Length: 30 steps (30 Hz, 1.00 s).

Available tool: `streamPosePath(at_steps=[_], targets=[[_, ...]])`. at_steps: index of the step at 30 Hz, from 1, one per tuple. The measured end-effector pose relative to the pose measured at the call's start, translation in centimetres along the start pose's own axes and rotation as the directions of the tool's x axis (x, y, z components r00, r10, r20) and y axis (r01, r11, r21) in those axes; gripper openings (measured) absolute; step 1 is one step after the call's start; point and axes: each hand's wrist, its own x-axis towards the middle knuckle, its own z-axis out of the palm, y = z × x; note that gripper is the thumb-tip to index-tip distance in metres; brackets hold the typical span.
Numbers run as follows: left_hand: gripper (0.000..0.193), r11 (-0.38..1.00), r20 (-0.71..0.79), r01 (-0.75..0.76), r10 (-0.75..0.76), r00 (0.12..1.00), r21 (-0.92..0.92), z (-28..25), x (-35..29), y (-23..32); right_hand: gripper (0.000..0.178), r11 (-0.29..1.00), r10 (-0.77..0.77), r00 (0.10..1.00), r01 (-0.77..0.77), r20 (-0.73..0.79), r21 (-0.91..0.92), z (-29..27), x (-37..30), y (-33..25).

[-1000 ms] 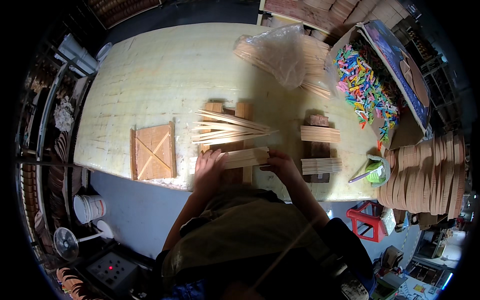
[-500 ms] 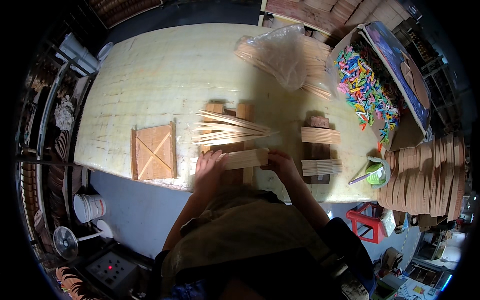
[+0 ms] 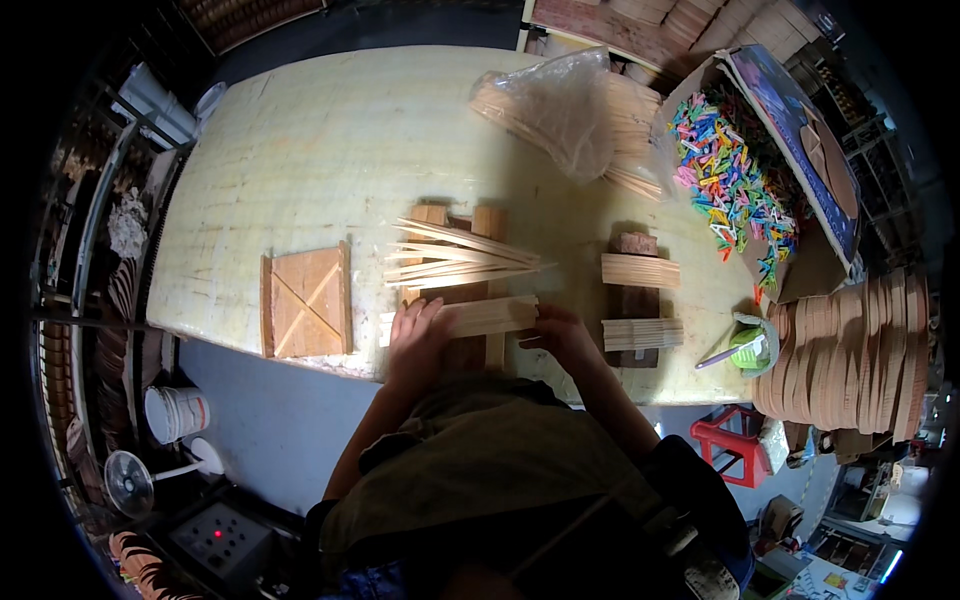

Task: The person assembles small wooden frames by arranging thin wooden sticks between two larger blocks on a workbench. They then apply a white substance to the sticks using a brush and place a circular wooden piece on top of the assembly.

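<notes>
A flat row of pale wooden strips (image 3: 490, 316) lies across a wooden jig (image 3: 496, 350) in front of me. My left hand (image 3: 416, 336) grips the row's left part, its fingers laid over the top. At the right end, my right hand (image 3: 565, 336) has its bent fingers and thumb closed around the strip ends; the fingertips are partly hidden. Just beyond, a loose fan of wooden strips (image 3: 455, 255) rests on the jig, its ends converging to the right.
A wooden frame with crossed strips (image 3: 306, 302) sits left. To the right are two strip stacks (image 3: 640, 270) on blocks, a green bowl with a brush (image 3: 752, 346) and a box of colourful clothespins (image 3: 730, 160). Bagged sticks (image 3: 570, 120) lie at the back; a red stool (image 3: 730, 445) stands below.
My right hand has shifted very slightly at the strip ends, its thumb showing a little lower. My left hand stays on the row, and the other things keep their places.
</notes>
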Motion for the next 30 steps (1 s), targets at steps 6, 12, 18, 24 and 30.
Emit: streamPosePath(at_steps=[6,12,18,24,30], targets=[[0.038,1.0,0.05,0.016,-0.015,0.999,-0.021,-0.3,-0.2,0.3,0.037,1.0,0.015,1.0,-0.015,-0.014,-0.007,0.3,-0.5,0.2],[0.041,0.999,0.072,0.025,-0.023,0.997,-0.027,-0.4,-0.2,0.4,0.035,1.0,0.021,0.999,-0.021,-0.031,-0.003,0.5,-0.6,0.2],[0.039,0.998,0.065,0.04,-0.037,0.997,-0.048,-0.1,-0.3,0.3,0.033,1.0,0.011,0.999,-0.011,-0.032,-0.007,0.2,-0.1,0.1],[0.037,0.998,0.029,0.03,-0.028,0.999,-0.054,0.0,-0.3,0.2,0.031,1.0,0.014,0.997,-0.014,-0.077,0.004,-0.1,0.3,0.2],[0.037,0.997,0.049,0.045,-0.043,0.998,-0.058,-0.1,-0.2,0.3,0.029,1.0,-0.004,0.995,0.006,-0.099,0.018,0.3,0.7,-0.1]])
